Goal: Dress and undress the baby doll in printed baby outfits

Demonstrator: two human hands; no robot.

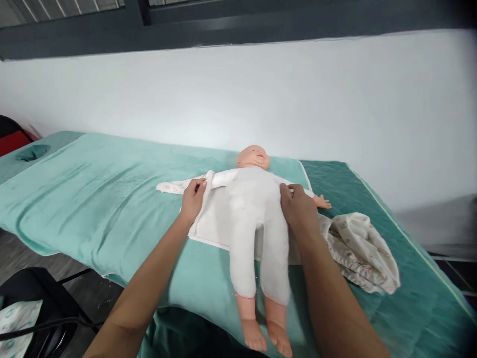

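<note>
A baby doll with a white cloth body and plastic head, hands and feet lies on its back, feet towards me. Beneath it is spread an opened white baby shirt, with one printed sleeve stretched out to the left. My left hand pinches the shirt's edge near that sleeve, beside the doll's arm. Whether that arm's end is inside the sleeve I cannot tell. My right hand is closed against the doll's side, under its other, bare-handed arm; what its fingers grip is hidden.
A crumpled printed white cloth lies to the right. Under everything is a padded bed with a light green cover, set against a white wall. A black chair holding a white printed packet stands lower left.
</note>
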